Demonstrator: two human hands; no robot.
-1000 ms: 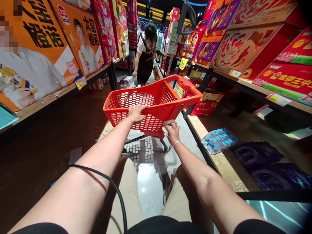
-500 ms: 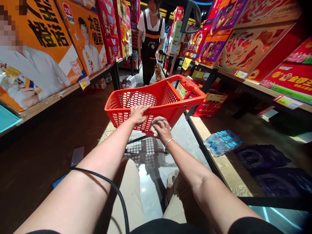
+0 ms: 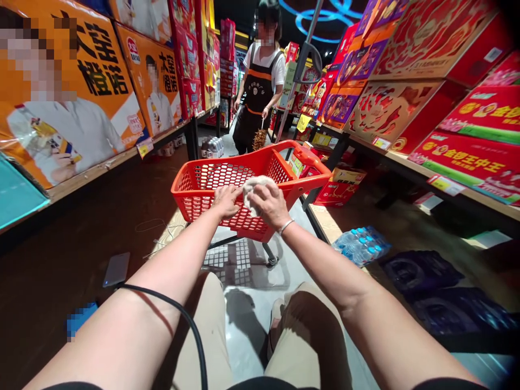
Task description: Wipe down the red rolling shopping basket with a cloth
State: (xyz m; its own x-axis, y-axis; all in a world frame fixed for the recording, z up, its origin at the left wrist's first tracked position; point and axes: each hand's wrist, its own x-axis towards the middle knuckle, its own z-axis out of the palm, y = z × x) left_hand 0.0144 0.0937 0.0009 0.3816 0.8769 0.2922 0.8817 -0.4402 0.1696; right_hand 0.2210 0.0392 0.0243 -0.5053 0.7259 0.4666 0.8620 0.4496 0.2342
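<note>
A red plastic shopping cart [image 3: 255, 233] with a honeycomb-holed basket stands in front of me, its near side facing my legs. My left hand [image 3: 226, 202] grips the near rim of the basket, fingers over the edge. Just to its right, my right hand [image 3: 271, 207] presses a crumpled whitish cloth [image 3: 251, 189] against the rim and upper side wall. The fingers are bent over the cloth and hide part of it. A bracelet circles my right wrist.
Shelves of orange drink boxes [image 3: 97, 81] line the left, red gift boxes [image 3: 475, 157] the right. A person in a dark apron [image 3: 260, 81] stands beyond the cart holding a brown duster [image 3: 259, 140]. Bottled water [image 3: 361, 245] lies low right. A black cable [image 3: 179, 303] crosses my left forearm.
My right hand has moved the cloth up and left from the lower side wall to the rim. My left hand stays at the rim. The person beyond the cart has shifted slightly.
</note>
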